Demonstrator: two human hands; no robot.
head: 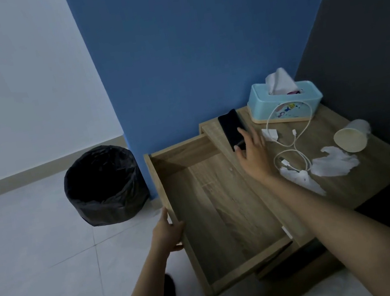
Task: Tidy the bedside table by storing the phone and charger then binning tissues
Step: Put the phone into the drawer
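Two bare hands work: left hand [168, 232] grips the open wooden drawer [215, 212], right hand [252, 154] spread over the black slab phone [231, 127] at one o'clock, risking a snagged white charger cable [292, 146].

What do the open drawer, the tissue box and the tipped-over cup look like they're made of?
The drawer looks like wood-grain laminate board, matte, with printed-looking streaks. The tissue box seems smooth pale-blue plastic, slightly glossy, on what may be a wooden base. The cup looks like thin paper or translucent plastic; the dim light leaves that open.
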